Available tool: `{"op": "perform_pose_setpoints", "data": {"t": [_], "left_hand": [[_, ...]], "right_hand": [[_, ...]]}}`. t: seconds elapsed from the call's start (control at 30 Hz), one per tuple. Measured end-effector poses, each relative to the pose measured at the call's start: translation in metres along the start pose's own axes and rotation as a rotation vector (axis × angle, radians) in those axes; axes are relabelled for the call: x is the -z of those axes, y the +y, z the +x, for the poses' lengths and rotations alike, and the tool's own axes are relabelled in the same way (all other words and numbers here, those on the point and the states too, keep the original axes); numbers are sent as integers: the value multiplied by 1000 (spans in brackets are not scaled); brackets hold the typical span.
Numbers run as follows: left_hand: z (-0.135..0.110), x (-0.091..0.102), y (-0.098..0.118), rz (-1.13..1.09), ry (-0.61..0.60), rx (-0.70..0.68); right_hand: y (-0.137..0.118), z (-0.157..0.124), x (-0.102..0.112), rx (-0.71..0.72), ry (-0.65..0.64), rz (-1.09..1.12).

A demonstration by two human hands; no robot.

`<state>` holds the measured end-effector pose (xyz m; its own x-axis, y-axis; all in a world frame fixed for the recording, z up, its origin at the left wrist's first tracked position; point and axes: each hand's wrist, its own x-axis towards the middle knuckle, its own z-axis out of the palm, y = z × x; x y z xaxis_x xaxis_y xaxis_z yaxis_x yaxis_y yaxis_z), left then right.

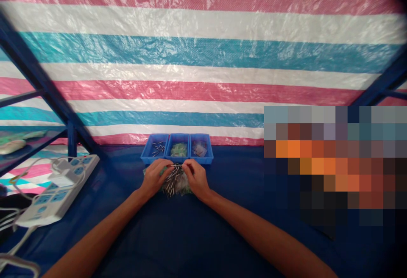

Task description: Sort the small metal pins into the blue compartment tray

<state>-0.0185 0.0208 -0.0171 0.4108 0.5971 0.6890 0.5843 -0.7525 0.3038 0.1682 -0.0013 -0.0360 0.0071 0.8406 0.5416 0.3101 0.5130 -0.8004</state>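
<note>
My left hand (156,175) and my right hand (196,177) rest together on a heap of small metal pins and clear little bags (174,181) on the blue table. Fingers of both hands are curled and pinched over the heap; what each pinch holds is too small to name. Just behind the heap stand three small blue bins in a row. The left bin (154,149) contains metal pins. Greenish pieces fill the middle bin (178,148), and the right bin (201,148) has clear bags.
A white power strip (60,189) with plugs and cables lies at the left on the blue table (197,235). A striped pink, white and teal tarp (203,57) forms the back wall. Blue rack beams (38,79) slant at left. A blurred patch covers the right.
</note>
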Motion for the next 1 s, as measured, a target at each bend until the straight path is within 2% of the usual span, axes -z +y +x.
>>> {"op": "perform_pose_setpoints", "data": {"t": [0.73,1.0], "left_hand": [[0,4,2,-64,-63,4],[-1,0,0,-37,-7,-11]], "right_hand": [[-2,0,0,56,-16,16],[-4,1,3,92,-28,-6]]}}
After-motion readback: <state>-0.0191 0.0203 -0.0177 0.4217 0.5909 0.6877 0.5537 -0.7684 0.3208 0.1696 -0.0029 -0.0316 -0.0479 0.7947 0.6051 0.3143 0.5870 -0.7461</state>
